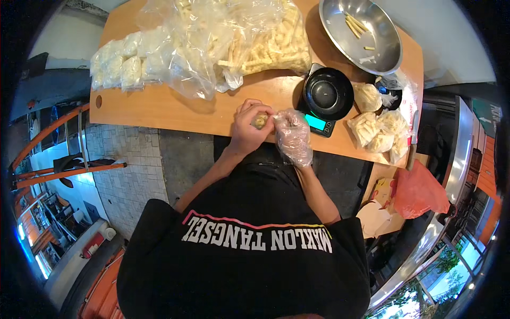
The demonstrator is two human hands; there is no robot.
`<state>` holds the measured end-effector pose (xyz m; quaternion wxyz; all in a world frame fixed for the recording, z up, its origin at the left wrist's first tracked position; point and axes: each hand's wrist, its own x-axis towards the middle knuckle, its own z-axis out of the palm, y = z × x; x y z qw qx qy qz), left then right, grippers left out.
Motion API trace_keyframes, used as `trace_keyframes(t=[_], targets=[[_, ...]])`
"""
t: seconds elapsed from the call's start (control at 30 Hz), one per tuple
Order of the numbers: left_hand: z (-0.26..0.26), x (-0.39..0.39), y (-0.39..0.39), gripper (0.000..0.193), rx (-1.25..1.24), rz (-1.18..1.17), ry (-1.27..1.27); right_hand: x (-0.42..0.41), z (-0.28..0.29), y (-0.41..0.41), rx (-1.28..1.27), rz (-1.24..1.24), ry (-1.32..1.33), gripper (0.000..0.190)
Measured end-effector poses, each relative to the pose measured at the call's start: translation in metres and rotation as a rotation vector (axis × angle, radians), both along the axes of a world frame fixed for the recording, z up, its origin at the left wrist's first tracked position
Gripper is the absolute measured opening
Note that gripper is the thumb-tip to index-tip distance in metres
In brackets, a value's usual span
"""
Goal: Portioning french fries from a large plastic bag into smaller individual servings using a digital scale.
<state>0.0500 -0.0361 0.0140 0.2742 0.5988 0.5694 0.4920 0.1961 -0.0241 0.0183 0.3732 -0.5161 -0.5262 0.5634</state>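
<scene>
My bare left hand is closed around a small plastic bag with yellowish contents, near the front edge of the wooden table. My right hand, in a clear plastic glove, touches the bag's edge with bent fingers beside it. Just right of the gloved hand stands a digital kitchen scale with a lit display. On the scale rests a black bowl with a tiny scrap inside. A large clear bag of pale yellow sticks lies beyond my hands.
Small packed bags lie at the far left. Filled bags of sticks sit right of the scale, near a knife. A steel basin with several sticks stands at the back right. A red plastic bag is below the table's right end.
</scene>
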Motion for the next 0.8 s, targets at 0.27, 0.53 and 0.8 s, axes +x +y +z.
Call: trace_keyframes(t=[0.27,0.53,0.8], targets=[[-0.003,-0.001,0.0,0.013,-0.105,-0.029,-0.321,0.0,-0.002,0.002,-0.342,-0.053,0.181,0.011],[-0.002,0.006,-0.008,0.01,0.037,0.096,0.023,0.001,0.014,-0.002,-0.291,-0.034,0.194,0.013],[-0.002,-0.002,-0.009,0.006,-0.019,-0.023,-0.025,0.004,0.016,0.001,0.137,0.142,-0.207,0.007]])
